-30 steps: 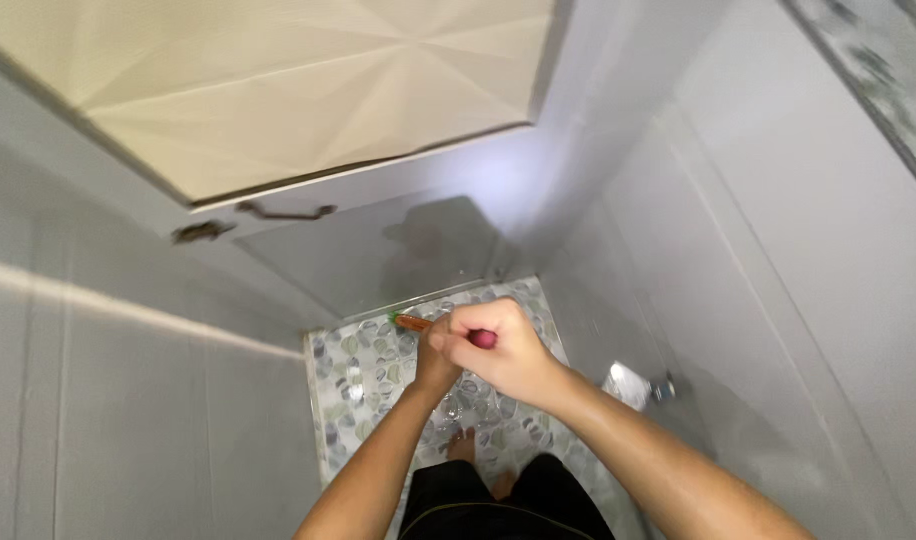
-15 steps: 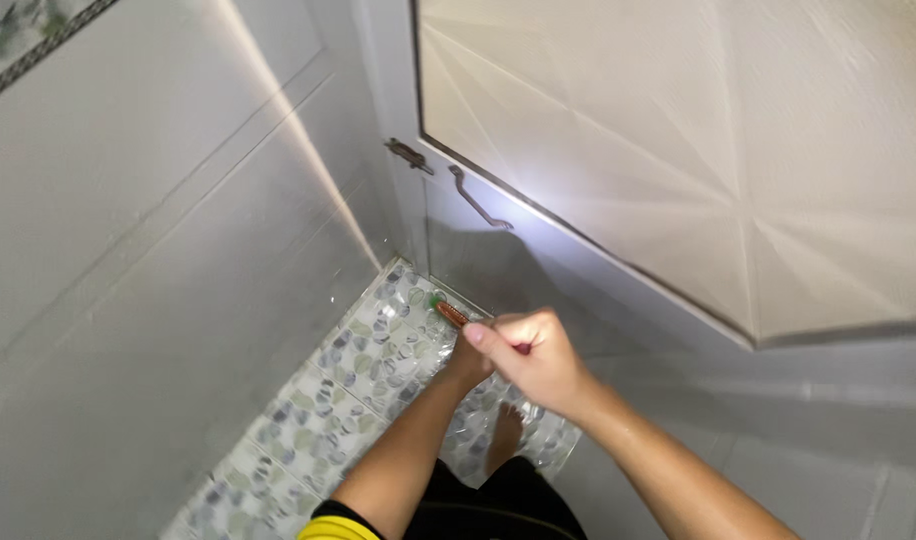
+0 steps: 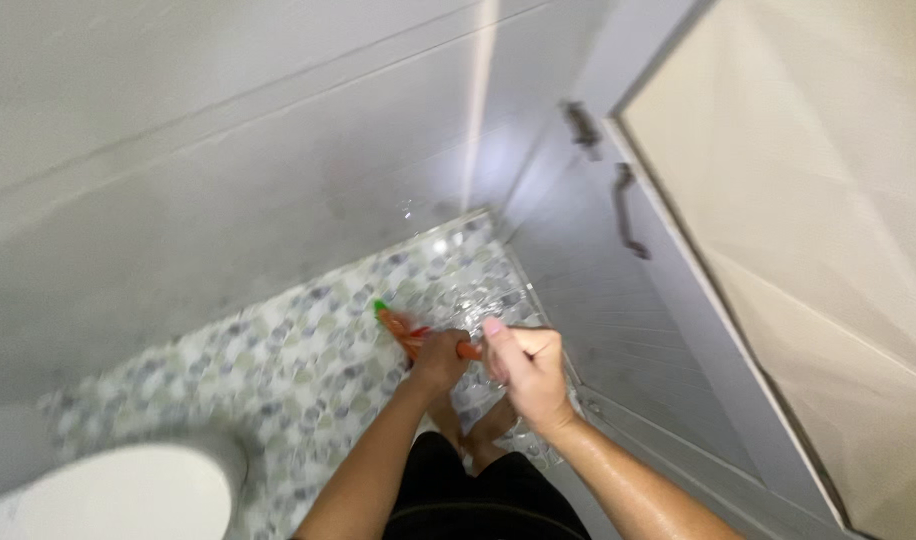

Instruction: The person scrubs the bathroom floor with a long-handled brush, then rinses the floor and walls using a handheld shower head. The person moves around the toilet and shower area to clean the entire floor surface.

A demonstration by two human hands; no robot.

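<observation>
While both fists stay closed on it, the orange handle [image 3: 418, 338] runs from the right hand [image 3: 526, 368] through the left hand [image 3: 440, 360], its green tip [image 3: 380, 306] just beyond over the pebble floor [image 3: 278, 370]; possibly a brush. Farther left, a white bowl [image 3: 128, 490].

You stand on a pebble-mosaic floor [image 3: 278, 375] of grey, white and pale green stones, wet and glinting near the corner where the tiled wall [image 3: 228, 170] meets the door side. Your 2 bare feet [image 3: 478, 430] rest directly on it, close together. A white toilet bowl [image 3: 108, 495] sits at its lower left edge.
</observation>
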